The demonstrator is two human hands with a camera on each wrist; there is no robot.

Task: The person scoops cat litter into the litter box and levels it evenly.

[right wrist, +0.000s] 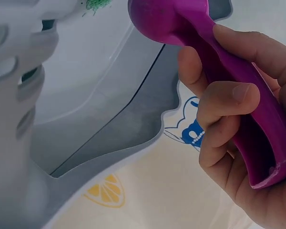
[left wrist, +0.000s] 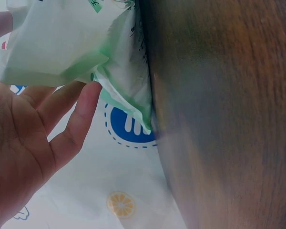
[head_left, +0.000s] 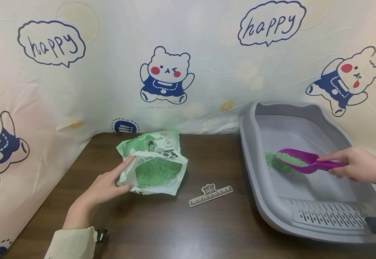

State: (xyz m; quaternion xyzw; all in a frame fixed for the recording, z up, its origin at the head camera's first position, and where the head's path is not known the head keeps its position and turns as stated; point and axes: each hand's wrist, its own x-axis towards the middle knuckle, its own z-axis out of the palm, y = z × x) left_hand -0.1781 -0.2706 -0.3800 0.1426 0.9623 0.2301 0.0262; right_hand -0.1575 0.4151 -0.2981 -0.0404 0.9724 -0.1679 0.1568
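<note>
My right hand (head_left: 357,165) grips the handle of a purple scoop (right wrist: 250,81), fingers wrapped round it. Green litter granules (head_left: 293,160) lie in the scoop's bowl, which is held over the grey litter box (head_left: 250,172) at the right. Below the bowl, a small pile of green granules (head_left: 270,159) rests on the box floor. At the left, my left hand (head_left: 105,185) holds the side of an open litter bag (head_left: 181,176), thumb in front and fingers behind. The bag's mouth faces me, showing green granules inside.
A flat bag clip (head_left: 211,195) with a bear-shaped top lies on the brown table (head_left: 162,226) between bag and box. Slots pierce the box's front ledge (head_left: 331,216). A printed cloth (head_left: 207,82) hangs behind the table and along its sides.
</note>
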